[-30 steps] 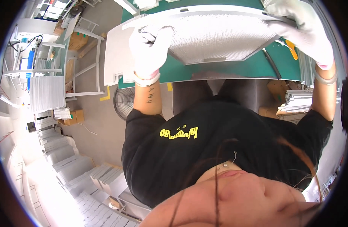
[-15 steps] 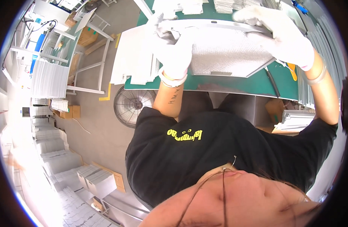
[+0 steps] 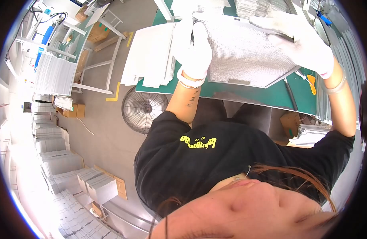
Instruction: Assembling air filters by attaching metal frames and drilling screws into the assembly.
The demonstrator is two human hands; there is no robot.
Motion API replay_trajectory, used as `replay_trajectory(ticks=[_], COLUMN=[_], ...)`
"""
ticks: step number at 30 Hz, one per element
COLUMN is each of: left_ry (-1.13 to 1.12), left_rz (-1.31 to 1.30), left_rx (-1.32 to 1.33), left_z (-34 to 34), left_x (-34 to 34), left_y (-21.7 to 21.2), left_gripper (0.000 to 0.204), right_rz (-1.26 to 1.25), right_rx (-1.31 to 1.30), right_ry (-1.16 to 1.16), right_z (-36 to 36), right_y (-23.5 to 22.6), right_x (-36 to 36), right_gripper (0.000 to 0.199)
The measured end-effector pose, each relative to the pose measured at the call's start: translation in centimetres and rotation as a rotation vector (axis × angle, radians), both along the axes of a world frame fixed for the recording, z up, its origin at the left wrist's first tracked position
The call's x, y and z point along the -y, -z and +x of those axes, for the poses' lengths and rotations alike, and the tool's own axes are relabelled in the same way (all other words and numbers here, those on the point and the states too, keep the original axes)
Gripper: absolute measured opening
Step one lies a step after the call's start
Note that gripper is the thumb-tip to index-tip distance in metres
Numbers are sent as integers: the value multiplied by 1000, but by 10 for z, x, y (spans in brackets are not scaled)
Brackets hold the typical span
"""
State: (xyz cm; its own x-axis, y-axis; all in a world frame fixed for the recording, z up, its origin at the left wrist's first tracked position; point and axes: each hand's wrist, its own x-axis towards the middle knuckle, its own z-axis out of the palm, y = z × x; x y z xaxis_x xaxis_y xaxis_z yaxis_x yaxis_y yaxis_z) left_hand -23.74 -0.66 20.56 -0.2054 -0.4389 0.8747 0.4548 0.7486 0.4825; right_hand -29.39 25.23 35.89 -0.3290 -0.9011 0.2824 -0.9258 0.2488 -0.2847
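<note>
Gloved in white, the left hand (image 3: 192, 51) has its fingers bent around the left edge of a silvery mesh-faced panel (image 3: 247, 57), while the right hand (image 3: 305, 46) grips the panel's far right part between thumb and fingers. The panel is at the middle of the green surface (image 3: 227, 90), though whether its near edge touches down cannot be told. White sheets (image 3: 147, 51) lie left of it, and a black stick-like tool (image 3: 290, 95) and an orange-handled tool (image 3: 312, 84) lie right.

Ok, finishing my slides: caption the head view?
Gloved left hand and right hand hold a framed silvery panel at a green table.
</note>
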Motion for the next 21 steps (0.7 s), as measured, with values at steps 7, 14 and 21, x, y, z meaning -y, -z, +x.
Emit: replay_trajectory(ticks=[7, 14, 21], left_ry=[206, 398, 434], left_rz=[74, 101, 71], left_rx=[14, -33, -103], left_z=[8, 18, 17], left_x=[-6, 0, 4], left_y=[-6, -18, -19], left_gripper=[33, 30, 29], right_rz=[149, -8, -216], right_rx=[-666, 94, -21], right_ry=[-235, -99, -427], right_z=[-5, 7, 4], right_y=[-22, -41, -24], right_x=[26, 22, 58], right_gripper=[37, 40, 49])
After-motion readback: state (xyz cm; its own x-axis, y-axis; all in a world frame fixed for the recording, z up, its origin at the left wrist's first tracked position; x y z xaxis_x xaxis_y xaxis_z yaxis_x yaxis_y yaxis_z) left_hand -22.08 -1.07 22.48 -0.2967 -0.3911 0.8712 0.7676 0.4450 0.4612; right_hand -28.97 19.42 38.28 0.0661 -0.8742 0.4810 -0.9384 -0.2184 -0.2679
